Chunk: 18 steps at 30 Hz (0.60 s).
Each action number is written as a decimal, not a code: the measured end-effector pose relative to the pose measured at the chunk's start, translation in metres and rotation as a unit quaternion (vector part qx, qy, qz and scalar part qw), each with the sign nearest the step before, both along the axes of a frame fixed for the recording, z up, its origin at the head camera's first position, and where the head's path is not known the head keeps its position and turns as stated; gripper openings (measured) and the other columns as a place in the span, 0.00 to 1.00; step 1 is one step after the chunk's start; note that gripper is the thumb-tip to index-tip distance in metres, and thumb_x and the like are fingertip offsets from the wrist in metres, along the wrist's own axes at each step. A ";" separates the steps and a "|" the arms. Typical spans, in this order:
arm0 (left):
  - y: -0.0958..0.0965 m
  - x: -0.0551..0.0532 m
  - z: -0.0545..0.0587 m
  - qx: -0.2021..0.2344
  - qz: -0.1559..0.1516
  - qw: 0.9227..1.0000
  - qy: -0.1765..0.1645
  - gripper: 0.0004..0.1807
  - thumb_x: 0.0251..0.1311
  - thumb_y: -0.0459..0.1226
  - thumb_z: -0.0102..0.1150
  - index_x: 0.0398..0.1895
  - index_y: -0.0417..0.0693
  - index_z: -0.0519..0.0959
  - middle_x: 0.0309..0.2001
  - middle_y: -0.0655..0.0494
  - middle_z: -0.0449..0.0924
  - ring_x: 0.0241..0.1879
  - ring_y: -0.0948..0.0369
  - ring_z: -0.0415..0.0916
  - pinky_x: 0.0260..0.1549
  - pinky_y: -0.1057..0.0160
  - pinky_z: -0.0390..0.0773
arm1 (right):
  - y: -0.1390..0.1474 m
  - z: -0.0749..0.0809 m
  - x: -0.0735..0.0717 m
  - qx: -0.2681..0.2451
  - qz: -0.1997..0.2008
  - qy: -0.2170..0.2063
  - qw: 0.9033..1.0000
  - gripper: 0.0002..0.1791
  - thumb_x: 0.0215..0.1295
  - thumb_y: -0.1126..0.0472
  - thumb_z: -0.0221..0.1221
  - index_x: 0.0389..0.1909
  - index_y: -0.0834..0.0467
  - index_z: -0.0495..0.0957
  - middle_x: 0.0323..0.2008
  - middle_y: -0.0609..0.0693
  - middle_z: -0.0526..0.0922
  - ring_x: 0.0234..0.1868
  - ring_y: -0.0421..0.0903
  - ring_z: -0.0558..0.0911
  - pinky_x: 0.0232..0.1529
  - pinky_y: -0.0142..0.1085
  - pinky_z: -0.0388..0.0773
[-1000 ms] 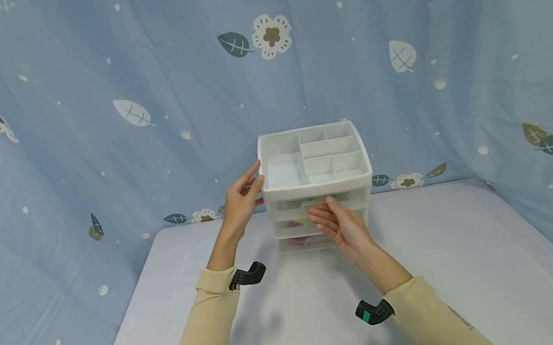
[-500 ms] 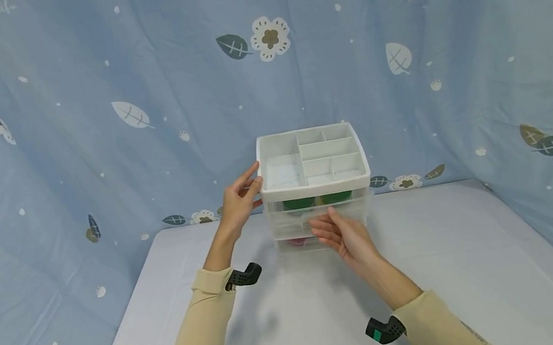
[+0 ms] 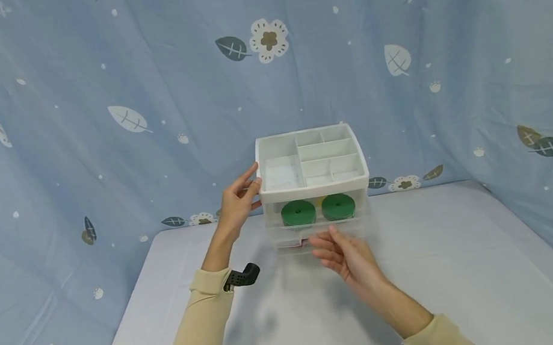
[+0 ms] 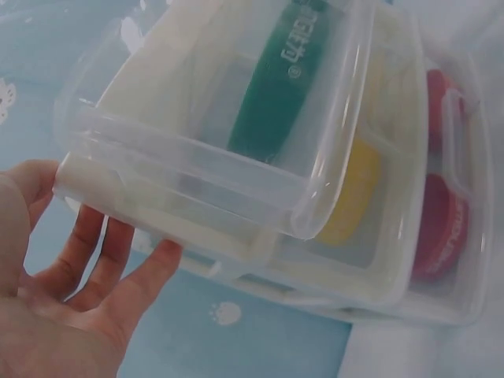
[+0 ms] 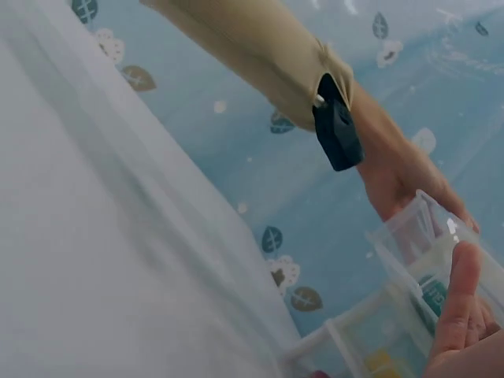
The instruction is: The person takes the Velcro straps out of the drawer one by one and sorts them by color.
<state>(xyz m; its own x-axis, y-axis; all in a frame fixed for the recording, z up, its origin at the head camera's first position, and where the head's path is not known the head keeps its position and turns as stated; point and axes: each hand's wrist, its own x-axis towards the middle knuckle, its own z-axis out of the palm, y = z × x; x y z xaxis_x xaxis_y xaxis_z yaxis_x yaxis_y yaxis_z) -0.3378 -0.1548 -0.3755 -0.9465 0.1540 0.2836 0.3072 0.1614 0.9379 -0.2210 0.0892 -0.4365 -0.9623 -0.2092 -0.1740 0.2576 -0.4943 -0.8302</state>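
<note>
A white drawer unit (image 3: pixel 281 173) with a compartmented top stands at the back of the table. Its clear top drawer (image 3: pixel 273 220) is pulled out, showing two round green discs (image 3: pixel 298 213); a green one has white lettering in the left wrist view. My left hand (image 3: pixel 238 204) rests its fingertips and thumb against the unit's left side. At the top drawer's front my right hand (image 3: pixel 355 257) grips the handle area, thumb over the front; the handle itself is hidden. Through the lower drawers, yellow (image 4: pixel 354 193) and red (image 4: pixel 441 224) round pieces show in the left wrist view.
The white-covered table (image 3: pixel 462 263) spreads in front and to both sides of the unit. A blue curtain (image 3: pixel 173 80) with leaf and flower prints hangs close behind. Black wrist devices (image 3: pixel 241 276) are on both sleeves.
The top drawer has slid out towards me, and the green discs inside have come into sight. My right hand has moved back and down with it; the left stays on the unit's side.
</note>
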 end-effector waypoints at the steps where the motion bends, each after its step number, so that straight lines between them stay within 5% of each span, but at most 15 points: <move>1: 0.000 0.000 0.000 0.000 -0.001 1.000 0.000 0.26 0.70 0.51 0.54 0.70 0.72 0.68 0.57 0.46 0.74 0.59 0.50 0.76 0.55 0.49 0.81 | -0.001 0.000 0.002 0.001 -0.001 -0.001 1.000 0.31 0.71 0.42 0.53 0.61 0.63 0.72 0.45 0.49 0.89 0.38 0.37 0.88 0.36 0.25 0.84; 18: -0.001 0.000 0.000 0.006 -0.006 1.000 -0.003 0.25 0.70 0.51 0.54 0.69 0.73 0.68 0.59 0.44 0.74 0.59 0.48 0.76 0.55 0.48 0.81 | 0.001 -0.001 0.020 -0.010 0.004 0.001 1.000 0.30 0.70 0.41 0.54 0.60 0.62 0.73 0.45 0.48 0.89 0.38 0.37 0.88 0.35 0.24 0.84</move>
<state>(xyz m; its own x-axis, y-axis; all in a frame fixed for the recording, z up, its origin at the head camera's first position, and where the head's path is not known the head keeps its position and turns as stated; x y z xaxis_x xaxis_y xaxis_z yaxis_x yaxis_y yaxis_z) -0.3381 -0.1556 -0.3752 -0.9465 0.1614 0.2794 0.3029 0.1457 0.9418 -0.2013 0.0905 -0.4378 -0.9607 -0.2203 -0.1688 0.2607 -0.5083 -0.8208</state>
